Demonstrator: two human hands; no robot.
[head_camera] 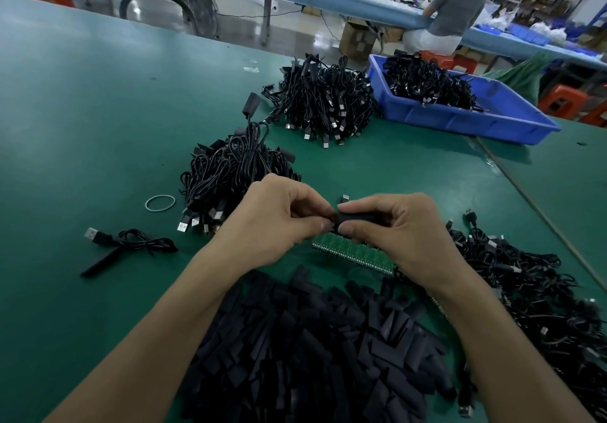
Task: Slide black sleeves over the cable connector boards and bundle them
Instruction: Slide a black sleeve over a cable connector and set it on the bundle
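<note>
At the far left of the green table (82,110) lies a single cable (131,243) with its USB plug pointing left, and just beyond it a pale rubber band (160,203) lies flat. Next to the band sits a near bundle of cables (230,173), plugs hanging toward the person. The left hand (279,222) is raised in front of that bundle, fingers curled, thumb and forefinger pinched on the left end of a black sleeve (356,218). The sleeve is held level above the table between the two hands. Whether a board is inside it cannot be told. The right hand (397,228) grips the rest of the sleeve, thumb below and fingers curled over the top. Under the hands a green strip of connector boards (354,255) lies on the table, running down to the right. Nearer the person, between the forearms, spreads a pile of loose black sleeves (312,340). Farther back stands a far bundle of cables (325,100), and beside it a blue bin (460,120) holds more cables. At the right edge a heap of loose cables (532,291) trails toward the connector boards.
</note>
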